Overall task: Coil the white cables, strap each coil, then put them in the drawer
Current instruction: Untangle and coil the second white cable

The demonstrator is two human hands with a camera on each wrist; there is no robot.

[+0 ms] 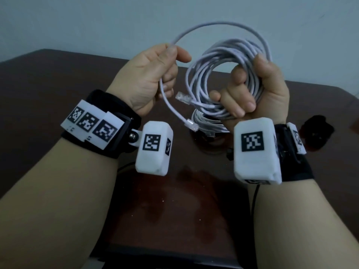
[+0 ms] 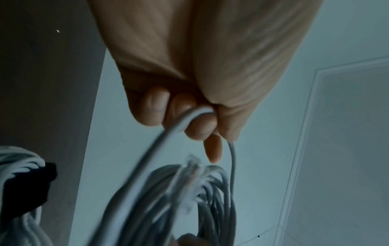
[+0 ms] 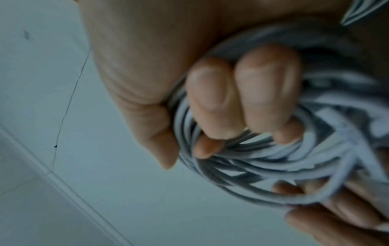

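Note:
My right hand [image 1: 250,88] grips a white cable coil [image 1: 219,74] of several loops, held up above the table; in the right wrist view its fingers [image 3: 210,96] curl round the coil [image 3: 252,163]. My left hand [image 1: 155,74] holds the coil's loose tail [image 1: 171,107], which arcs from the coil's top over to my fingers and hangs down to a clear plug [image 1: 192,124]. Another clear plug [image 1: 182,98] sticks out of the coil. A second white cable bundle [image 1: 206,123] lies on the table under my hands. In the left wrist view my fingers [image 2: 200,123] curl round the tail [image 2: 160,149].
The dark brown table [image 1: 58,78] reaches back to a pale wall. A black object [image 1: 316,133] lies at the table's right side. A black cord [image 1: 254,200] runs beside my right forearm. Both wrists carry white camera boxes with black-and-white markers.

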